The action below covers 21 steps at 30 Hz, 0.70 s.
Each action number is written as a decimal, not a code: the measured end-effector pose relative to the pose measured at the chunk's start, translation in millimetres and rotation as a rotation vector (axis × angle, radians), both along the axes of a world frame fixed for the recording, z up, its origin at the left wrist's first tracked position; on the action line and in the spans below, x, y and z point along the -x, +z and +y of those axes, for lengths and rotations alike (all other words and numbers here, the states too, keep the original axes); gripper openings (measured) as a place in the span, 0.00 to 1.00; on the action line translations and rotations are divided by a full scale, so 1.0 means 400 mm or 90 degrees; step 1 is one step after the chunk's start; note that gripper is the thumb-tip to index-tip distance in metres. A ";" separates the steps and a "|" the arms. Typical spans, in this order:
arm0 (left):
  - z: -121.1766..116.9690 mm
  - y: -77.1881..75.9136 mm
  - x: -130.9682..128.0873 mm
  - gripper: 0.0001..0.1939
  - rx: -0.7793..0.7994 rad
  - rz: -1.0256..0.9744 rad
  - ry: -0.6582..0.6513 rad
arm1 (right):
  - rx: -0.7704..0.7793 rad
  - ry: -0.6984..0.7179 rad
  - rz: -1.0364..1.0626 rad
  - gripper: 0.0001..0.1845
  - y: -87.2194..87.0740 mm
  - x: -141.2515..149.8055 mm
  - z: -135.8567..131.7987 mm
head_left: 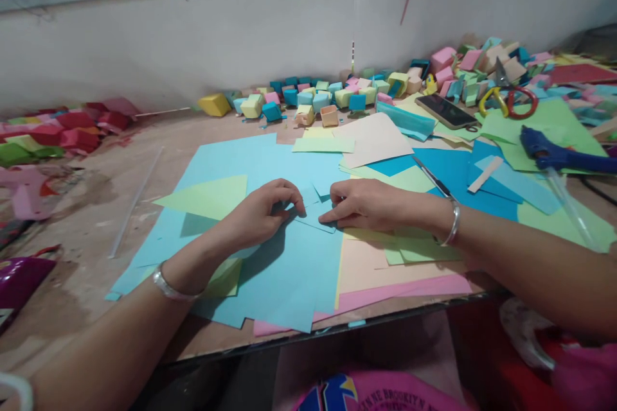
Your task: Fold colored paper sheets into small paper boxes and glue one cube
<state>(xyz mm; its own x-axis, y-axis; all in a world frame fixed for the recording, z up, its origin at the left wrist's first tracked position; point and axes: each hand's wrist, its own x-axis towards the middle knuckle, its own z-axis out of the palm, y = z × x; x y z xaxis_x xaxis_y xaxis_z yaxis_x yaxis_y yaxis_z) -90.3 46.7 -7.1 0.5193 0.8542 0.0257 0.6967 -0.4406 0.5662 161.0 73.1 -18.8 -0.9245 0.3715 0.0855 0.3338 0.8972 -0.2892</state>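
A small light blue paper piece [315, 215] with folded flaps lies between my two hands, over larger sheets of the same blue. My left hand [267, 212] is curled, its thumb and forefinger closed at the piece's left edge. With its forefinger pressed on the right side of the piece, my right hand [364, 204] keeps the other fingers bent under. Beneath both hands spreads a large light blue sheet [289, 282]. A pale green paper [212, 197] sits by my left wrist, and a pen [431, 174] rests near my right wrist.
Several small paper boxes [357, 101] line the wall, with red ones [80, 135] at left. A phone [446, 110], scissors [506, 99] and a blue glue gun [554, 153] lie at right. A pink glue gun [26, 191] and a glue stick [137, 202] are at left.
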 end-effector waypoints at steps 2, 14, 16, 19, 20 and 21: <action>-0.004 0.000 -0.006 0.08 -0.016 0.007 0.006 | 0.009 0.005 0.007 0.15 -0.001 -0.002 0.002; -0.014 -0.024 -0.018 0.06 -0.115 0.067 -0.006 | 0.006 -0.005 0.084 0.07 -0.025 -0.013 0.034; -0.018 -0.027 -0.019 0.12 -0.153 0.095 -0.026 | -0.052 0.015 0.090 0.10 -0.023 -0.011 0.030; -0.025 -0.031 -0.021 0.19 -0.192 0.127 -0.048 | -0.125 0.030 0.083 0.14 -0.020 -0.006 0.025; -0.026 -0.033 -0.021 0.20 -0.193 0.130 -0.051 | -0.141 0.029 0.077 0.15 -0.019 -0.004 0.023; -0.026 -0.033 -0.022 0.20 -0.191 0.133 -0.053 | -0.153 0.027 0.070 0.15 -0.016 -0.002 0.020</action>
